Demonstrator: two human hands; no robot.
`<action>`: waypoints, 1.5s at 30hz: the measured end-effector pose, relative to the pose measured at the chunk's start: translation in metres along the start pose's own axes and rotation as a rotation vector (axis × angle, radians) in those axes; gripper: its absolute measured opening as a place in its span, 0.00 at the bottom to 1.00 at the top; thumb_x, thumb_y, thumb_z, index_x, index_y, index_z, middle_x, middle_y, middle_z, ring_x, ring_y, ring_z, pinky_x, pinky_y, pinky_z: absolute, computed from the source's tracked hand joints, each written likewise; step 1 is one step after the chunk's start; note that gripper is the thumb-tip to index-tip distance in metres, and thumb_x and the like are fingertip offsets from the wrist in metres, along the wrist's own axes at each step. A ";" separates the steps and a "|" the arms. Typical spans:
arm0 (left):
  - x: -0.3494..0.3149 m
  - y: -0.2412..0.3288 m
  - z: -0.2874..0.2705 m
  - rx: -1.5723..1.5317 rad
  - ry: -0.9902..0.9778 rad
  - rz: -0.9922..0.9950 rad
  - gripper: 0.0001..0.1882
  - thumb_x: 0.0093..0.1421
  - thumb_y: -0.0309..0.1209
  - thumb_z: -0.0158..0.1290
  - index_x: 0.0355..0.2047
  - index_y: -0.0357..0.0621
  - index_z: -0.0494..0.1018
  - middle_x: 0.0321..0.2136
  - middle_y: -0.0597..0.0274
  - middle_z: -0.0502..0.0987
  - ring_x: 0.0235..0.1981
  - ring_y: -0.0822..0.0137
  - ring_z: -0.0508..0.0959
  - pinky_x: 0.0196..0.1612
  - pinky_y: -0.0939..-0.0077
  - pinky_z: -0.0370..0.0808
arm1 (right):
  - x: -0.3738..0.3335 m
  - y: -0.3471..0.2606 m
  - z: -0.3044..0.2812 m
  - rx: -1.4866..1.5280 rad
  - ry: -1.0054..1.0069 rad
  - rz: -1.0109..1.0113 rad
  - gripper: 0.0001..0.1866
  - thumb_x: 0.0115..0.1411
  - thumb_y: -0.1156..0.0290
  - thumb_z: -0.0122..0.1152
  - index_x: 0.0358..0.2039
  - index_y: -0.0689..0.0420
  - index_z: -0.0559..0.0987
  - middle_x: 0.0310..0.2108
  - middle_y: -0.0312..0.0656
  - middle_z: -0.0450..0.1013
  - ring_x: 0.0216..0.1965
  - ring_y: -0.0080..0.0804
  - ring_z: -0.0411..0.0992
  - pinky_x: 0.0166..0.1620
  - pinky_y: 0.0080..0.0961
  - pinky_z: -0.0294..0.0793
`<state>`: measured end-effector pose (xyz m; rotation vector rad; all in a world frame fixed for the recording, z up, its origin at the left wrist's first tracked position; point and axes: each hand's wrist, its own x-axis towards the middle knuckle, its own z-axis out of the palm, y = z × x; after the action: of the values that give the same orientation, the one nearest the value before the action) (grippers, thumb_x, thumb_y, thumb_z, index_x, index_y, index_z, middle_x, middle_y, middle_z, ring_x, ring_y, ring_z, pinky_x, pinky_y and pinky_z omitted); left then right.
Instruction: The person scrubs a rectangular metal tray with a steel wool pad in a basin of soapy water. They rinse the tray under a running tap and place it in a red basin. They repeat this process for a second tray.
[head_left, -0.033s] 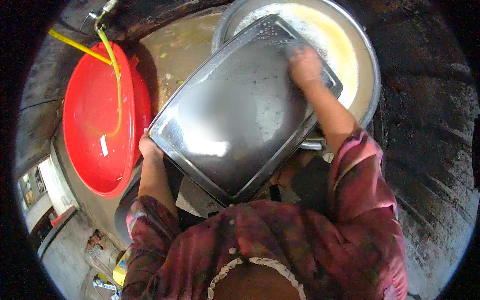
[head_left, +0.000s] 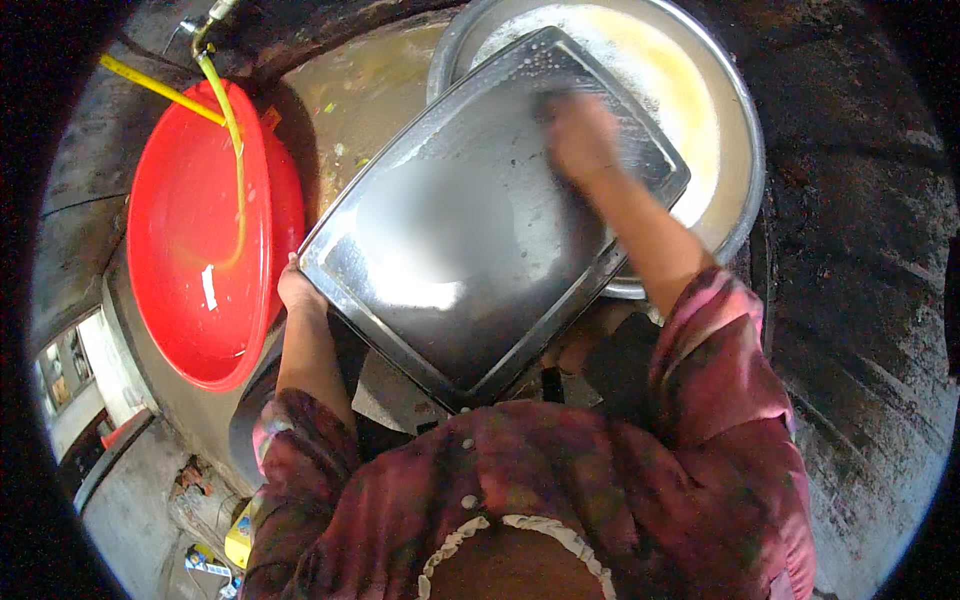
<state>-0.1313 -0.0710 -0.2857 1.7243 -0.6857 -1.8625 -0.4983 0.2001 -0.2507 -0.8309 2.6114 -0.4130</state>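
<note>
Left hand (head_left: 302,288) gripping tray (head_left: 530,235) at left corner, right hand (head_left: 587,140) clutching likely a scrubber (head_left: 546,104) (blurred); we're calling it mid-scrub, far-corner droplets (head_left: 537,62) remaining.

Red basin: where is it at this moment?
In the head view, the red basin is on the left side, beside the left hand and the metal tray, with a yellow hose hanging into it.

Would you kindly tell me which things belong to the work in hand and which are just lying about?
In use: metal tray, dark blurred item, sudsy metal basin; perhaps red basin, yellow hose.
Apparently lying about: yellow item, blue-and-white item.
</note>
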 end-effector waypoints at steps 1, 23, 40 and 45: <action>0.003 -0.001 0.002 0.017 -0.009 0.014 0.18 0.63 0.38 0.39 0.39 0.34 0.70 0.37 0.51 0.75 0.37 0.53 0.74 0.44 0.62 0.70 | -0.013 -0.031 0.033 -0.104 0.180 -0.349 0.11 0.51 0.69 0.51 0.34 0.58 0.77 0.38 0.52 0.71 0.42 0.46 0.68 0.47 0.42 0.66; -0.012 0.004 0.001 -0.071 -0.131 -0.012 0.18 0.63 0.36 0.38 0.44 0.33 0.67 0.42 0.49 0.73 0.44 0.52 0.73 0.50 0.57 0.67 | 0.039 -0.096 0.038 -0.192 0.207 -0.419 0.21 0.53 0.65 0.52 0.49 0.51 0.71 0.53 0.45 0.62 0.54 0.47 0.59 0.52 0.44 0.62; -0.093 0.032 0.095 0.031 -0.347 0.341 0.13 0.63 0.36 0.44 0.35 0.37 0.70 0.31 0.59 0.74 0.31 0.68 0.72 0.38 0.73 0.69 | -0.113 -0.173 -0.014 0.284 0.295 -0.836 0.23 0.45 0.68 0.62 0.44 0.57 0.70 0.46 0.54 0.62 0.44 0.55 0.63 0.48 0.41 0.65; -0.199 0.084 0.145 0.065 -0.544 0.620 0.13 0.63 0.34 0.44 0.33 0.33 0.71 0.30 0.59 0.74 0.30 0.71 0.72 0.37 0.78 0.69 | -0.099 -0.189 -0.108 0.448 0.487 -0.931 0.27 0.44 0.71 0.61 0.47 0.61 0.66 0.41 0.53 0.65 0.42 0.52 0.65 0.46 0.38 0.67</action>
<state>-0.2607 0.0030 -0.0722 0.8590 -1.3222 -1.8392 -0.3766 0.1292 -0.0574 -1.9059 2.1598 -1.5319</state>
